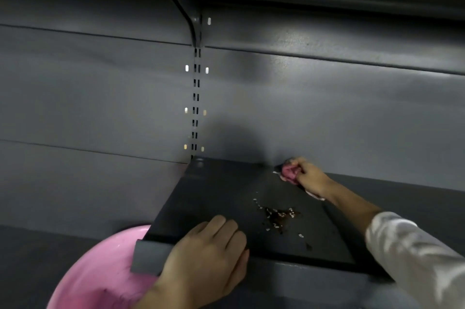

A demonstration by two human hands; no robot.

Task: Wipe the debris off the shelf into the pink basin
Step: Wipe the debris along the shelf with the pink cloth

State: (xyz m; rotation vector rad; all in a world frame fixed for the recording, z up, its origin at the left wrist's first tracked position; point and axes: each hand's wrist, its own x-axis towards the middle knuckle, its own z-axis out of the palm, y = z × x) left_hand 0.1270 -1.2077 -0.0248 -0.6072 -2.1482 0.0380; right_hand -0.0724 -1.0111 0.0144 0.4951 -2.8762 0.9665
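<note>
While gripping a bunched pink cloth [289, 172] at the rear of the dark shelf [226, 198], right hand [308, 174] pressed close against the grey back panel [327, 107], fingers curled tight round the cloth. A white edge of the cloth trailing out under the wrist, flat on the shelf. White sleeve [412, 255] covering the right forearm, reaching in from the lower right.

Left hand [208, 255] laid palm down over the front lip of the shelf, fingers spread loosely on top, thumb along the front edge; holding nothing, only resting on the metal.

Debris [276, 215] scattered mid-shelf between the two hands: a patch of dark brown crumbs mixed with small pale bits, with a few stray pieces lying nearer the front edge and a few more toward the back. Apart from both hands, touched by neither.

Pink basin [100, 273] down at the lower left, below the shelf's front left corner, partly hidden behind the shelf lip and the left wrist. Contents hard to make out.

Slotted upright [195, 97] running up the back panel above the shelf's rear left corner, with a bracket [186, 4] for the upper shelf at the top.
</note>
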